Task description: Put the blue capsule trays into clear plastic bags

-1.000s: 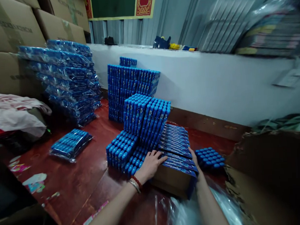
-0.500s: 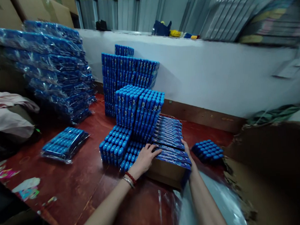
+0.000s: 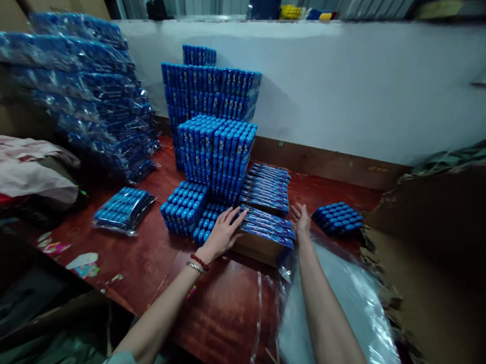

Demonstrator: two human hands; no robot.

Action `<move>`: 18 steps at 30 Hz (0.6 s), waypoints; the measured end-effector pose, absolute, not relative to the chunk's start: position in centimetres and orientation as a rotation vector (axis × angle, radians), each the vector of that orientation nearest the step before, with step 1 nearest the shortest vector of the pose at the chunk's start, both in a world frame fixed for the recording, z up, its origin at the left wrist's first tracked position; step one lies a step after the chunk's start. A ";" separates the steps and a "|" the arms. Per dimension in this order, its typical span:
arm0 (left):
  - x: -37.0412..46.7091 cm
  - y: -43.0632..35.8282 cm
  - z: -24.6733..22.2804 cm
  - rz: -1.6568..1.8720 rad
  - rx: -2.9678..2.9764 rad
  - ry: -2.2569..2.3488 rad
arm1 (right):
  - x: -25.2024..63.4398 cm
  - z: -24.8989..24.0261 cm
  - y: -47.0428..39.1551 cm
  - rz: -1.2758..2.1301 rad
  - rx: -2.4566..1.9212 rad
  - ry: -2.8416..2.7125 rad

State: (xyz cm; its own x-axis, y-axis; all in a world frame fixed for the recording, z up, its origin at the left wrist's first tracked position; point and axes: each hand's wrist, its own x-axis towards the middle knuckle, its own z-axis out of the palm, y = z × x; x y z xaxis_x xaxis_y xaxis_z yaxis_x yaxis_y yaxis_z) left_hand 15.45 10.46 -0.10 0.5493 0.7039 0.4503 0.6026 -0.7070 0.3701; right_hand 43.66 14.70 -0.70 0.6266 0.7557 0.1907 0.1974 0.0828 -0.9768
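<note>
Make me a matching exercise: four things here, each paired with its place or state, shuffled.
1. Left hand
2. Right hand
3. Plastic-wrapped blue pack
4. Clear plastic sheet

A. Crossed in view by the right forearm
B. Wrist wears red beads
C. On the red table, left of both hands
D. Fingers beside the right end of the printed blue cardboard

Pairs: 1-B, 2-D, 3-C, 4-A

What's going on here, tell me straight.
A person's bare hands are at the near row of flat blue packs: the left hand at its left end, the right hand open beside its right end, contact unclear. A similar far row lies behind. Stacked blue blocks stand left on the red table.
</note>
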 end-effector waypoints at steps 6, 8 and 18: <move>12.0 4.2 -4.0 1.113 2.441 1.226 | 41.4 -0.1 4.4 0.216 -1.482 -1.070; 11.2 2.9 -5.2 1.207 2.288 1.301 | 39.7 -0.6 2.0 0.015 -1.543 -1.385; 6.2 0.0 -6.8 1.362 1.735 1.505 | 39.9 0.7 0.1 -0.668 -1.665 -1.775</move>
